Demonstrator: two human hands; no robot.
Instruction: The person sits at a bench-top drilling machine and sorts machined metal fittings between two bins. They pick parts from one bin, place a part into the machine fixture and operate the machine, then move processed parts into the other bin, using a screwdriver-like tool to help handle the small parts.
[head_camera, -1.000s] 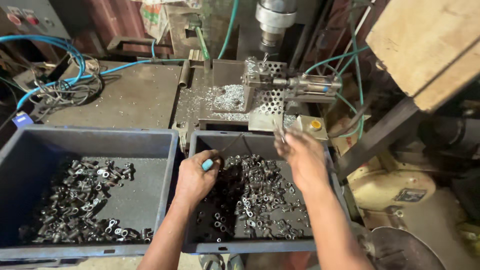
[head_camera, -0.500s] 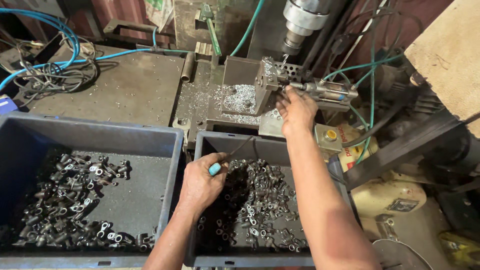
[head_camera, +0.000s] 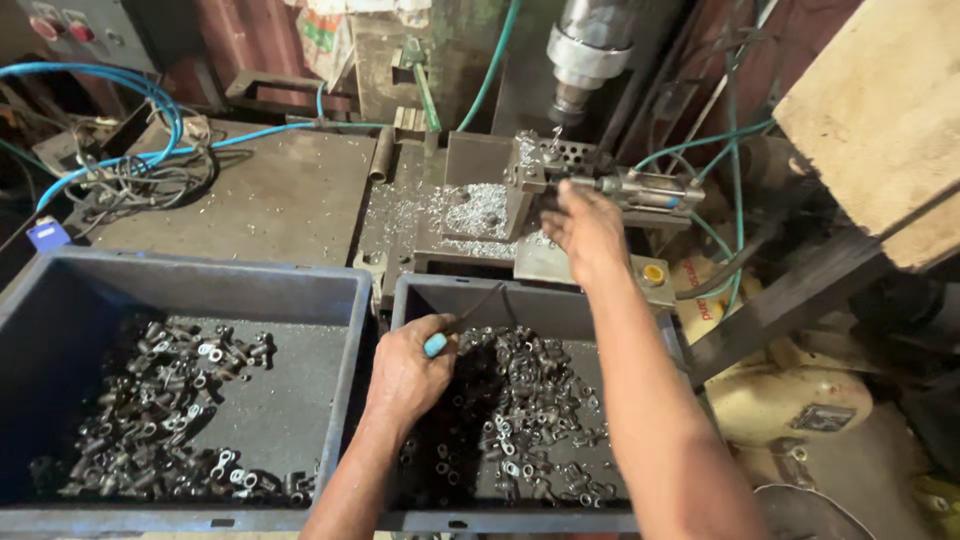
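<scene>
Two dark plastic bins sit below a drill press: the left bin (head_camera: 60, 300) and the right bin (head_camera: 560, 300), both holding small metal fittings (head_camera: 520, 400). The right hand (head_camera: 585, 230) stretches forward, fingers loosely curled against the machine's clamp fixture (head_camera: 560, 170). The left hand (head_camera: 405, 370) rests over the right bin, fist closed around a thin blue-handled tool (head_camera: 440, 340).
</scene>
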